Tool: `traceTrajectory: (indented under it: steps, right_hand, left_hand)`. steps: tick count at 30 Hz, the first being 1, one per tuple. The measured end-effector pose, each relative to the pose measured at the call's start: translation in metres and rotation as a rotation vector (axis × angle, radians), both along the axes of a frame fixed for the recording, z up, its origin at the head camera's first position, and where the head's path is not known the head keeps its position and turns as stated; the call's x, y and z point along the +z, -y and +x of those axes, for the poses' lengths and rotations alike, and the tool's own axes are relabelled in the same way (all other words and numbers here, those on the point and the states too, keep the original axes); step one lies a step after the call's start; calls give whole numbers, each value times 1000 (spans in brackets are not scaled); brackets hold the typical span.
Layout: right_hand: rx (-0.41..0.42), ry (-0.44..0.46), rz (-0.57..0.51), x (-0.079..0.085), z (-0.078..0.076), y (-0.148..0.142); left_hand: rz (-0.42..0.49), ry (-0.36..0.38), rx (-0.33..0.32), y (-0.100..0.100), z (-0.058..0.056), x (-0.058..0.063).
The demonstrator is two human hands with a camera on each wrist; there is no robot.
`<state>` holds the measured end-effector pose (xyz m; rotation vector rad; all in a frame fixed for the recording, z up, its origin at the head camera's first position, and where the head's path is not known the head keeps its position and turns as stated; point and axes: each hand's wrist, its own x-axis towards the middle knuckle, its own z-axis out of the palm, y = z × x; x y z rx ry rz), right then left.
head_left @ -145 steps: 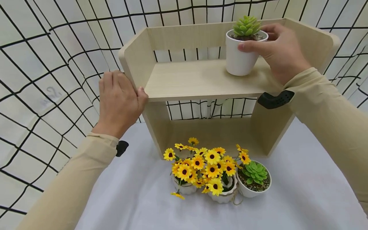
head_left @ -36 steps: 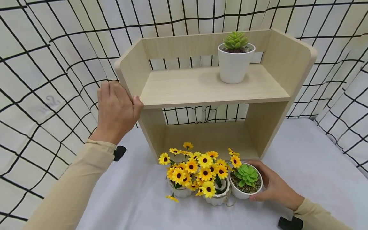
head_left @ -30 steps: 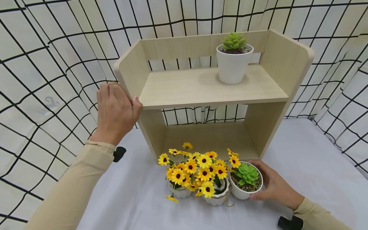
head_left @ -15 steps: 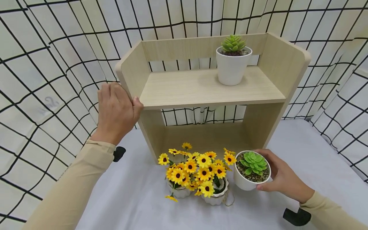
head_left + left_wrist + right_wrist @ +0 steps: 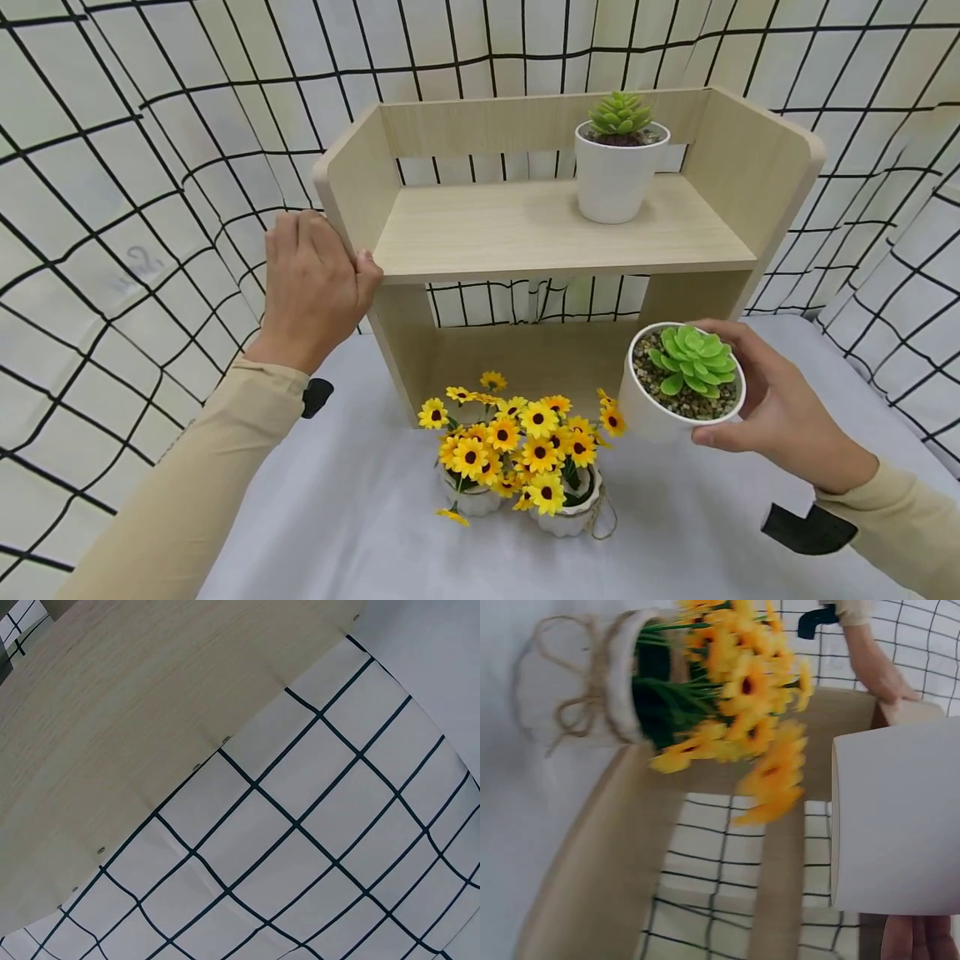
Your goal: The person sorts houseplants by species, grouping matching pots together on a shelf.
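Note:
In the head view my left hand (image 5: 313, 287) grips the left side panel of a two-tier wooden shelf (image 5: 487, 225), thumb at the front edge. My right hand (image 5: 776, 408) holds a potted succulent (image 5: 686, 375) in a white pot, raised above the cloth and tilted toward me, in front of the shelf's right side. The held white pot (image 5: 900, 817) fills the right of the right wrist view, with fingers (image 5: 919, 941) at its underside. A second potted succulent (image 5: 617, 167) stands upright on the upper tier, right of centre. The left wrist view shows the side panel (image 5: 150, 712), not the hand.
Two ribbed white pots of yellow flowers (image 5: 540, 454) stand before the shelf's lower tier; the right one (image 5: 562, 523) has twine around it. A white cloth (image 5: 337, 517) covers the table. Black wire mesh (image 5: 150, 208) stands behind and at both sides.
My right hand has left the upper-tier succulent, taken hold of the other succulent beside the flowers, and lifted it up and right. My left hand keeps its grip on the shelf.

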<state>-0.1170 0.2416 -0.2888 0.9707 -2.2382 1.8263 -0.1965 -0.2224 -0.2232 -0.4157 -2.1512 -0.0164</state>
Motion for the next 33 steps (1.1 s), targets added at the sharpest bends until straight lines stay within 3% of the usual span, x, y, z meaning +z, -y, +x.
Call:
traceTrajectory:
  steps: [9, 15, 22, 33]
  right_hand:
    - [-158, -21, 108, 59, -12, 18]
    - [-94, 4, -85, 79, -24, 36]
    - [-70, -26, -202, 100, -31, 48]
    - [-39, 8, -281, 122, -47, 71]
  left_hand:
    - [2, -2, 0, 0, -3, -1]
    - [16, -1, -9, 2, -2, -2]
    - [-3, -2, -15, 0, -3, 0]
    - [-7, -2, 11, 1, -1, -1]
